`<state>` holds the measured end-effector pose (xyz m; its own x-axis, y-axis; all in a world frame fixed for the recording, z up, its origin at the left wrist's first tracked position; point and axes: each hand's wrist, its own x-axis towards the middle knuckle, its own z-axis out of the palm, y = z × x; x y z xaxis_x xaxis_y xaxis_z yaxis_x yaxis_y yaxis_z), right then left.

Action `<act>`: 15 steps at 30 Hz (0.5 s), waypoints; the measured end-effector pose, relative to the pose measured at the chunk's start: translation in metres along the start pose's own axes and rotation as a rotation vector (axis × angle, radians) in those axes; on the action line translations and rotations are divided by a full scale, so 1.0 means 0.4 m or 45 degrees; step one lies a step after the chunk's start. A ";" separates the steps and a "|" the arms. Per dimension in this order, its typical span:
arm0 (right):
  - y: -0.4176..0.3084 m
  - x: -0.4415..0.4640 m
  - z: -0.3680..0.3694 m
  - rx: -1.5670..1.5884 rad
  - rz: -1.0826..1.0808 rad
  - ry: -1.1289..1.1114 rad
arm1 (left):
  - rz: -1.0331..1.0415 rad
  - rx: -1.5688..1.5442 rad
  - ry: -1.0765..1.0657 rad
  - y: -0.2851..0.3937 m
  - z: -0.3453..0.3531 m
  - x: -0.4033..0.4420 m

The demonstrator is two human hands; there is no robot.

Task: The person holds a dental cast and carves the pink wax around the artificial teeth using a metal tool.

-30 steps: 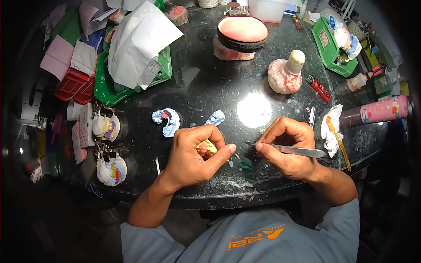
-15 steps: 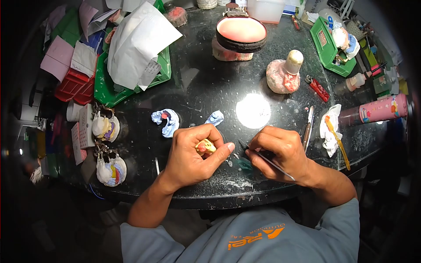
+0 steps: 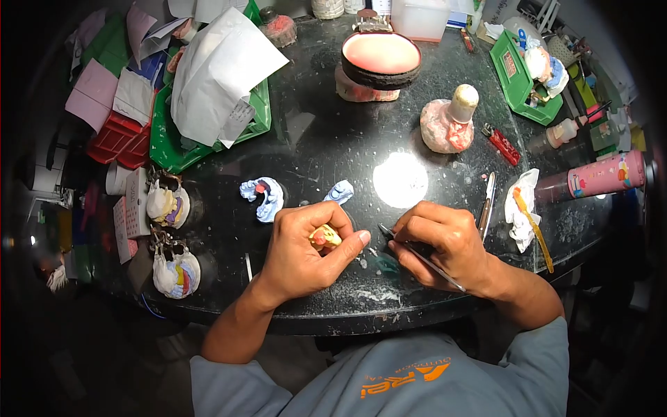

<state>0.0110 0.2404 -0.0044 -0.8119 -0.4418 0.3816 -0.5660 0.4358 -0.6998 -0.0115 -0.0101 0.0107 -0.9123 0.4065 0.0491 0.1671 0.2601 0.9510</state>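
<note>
My left hand is closed round a small yellow dental model with a reddish-pink patch on it; much of the model is hidden by the fingers. In my right hand is a thin metal carving tool, held like a pen. Its dark tip points toward the left hand but stays apart from the model. Just beyond the left hand lie a blue horseshoe-shaped dental cast with a red spot and a smaller blue cast piece.
Two dental casts in articulators stand at the left. A round pan of pink wax, a spirit lamp, a red knife, a metal tool, a tissue with a yellow-handled brush and a pink can sit beyond and right.
The right hand has shifted very slightly and the tool's tip shows more clearly near the left thumb. The left hand keeps its hold on the yellow model. The view has tilted slightly.
</note>
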 end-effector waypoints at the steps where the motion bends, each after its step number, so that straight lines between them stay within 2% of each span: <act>1: -0.001 0.000 0.000 -0.004 0.000 -0.002 | 0.015 0.006 -0.011 0.000 0.000 0.000; 3: -0.005 0.001 -0.003 -0.030 -0.003 0.002 | 0.040 0.027 -0.013 0.002 -0.001 -0.001; 6: -0.005 0.005 0.007 -0.039 -0.024 0.002 | -0.073 0.002 -0.039 0.012 -0.005 -0.005; 9: -0.005 0.002 0.000 -0.033 -0.027 0.005 | 0.025 0.009 0.014 -0.001 -0.002 0.000; 15: -0.004 0.001 0.002 -0.047 -0.020 -0.009 | 0.044 -0.013 0.017 -0.002 0.002 0.001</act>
<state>0.0118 0.2389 -0.0038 -0.8019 -0.4546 0.3878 -0.5837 0.4574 -0.6709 -0.0117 -0.0096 0.0097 -0.9110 0.4035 0.0855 0.1943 0.2370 0.9519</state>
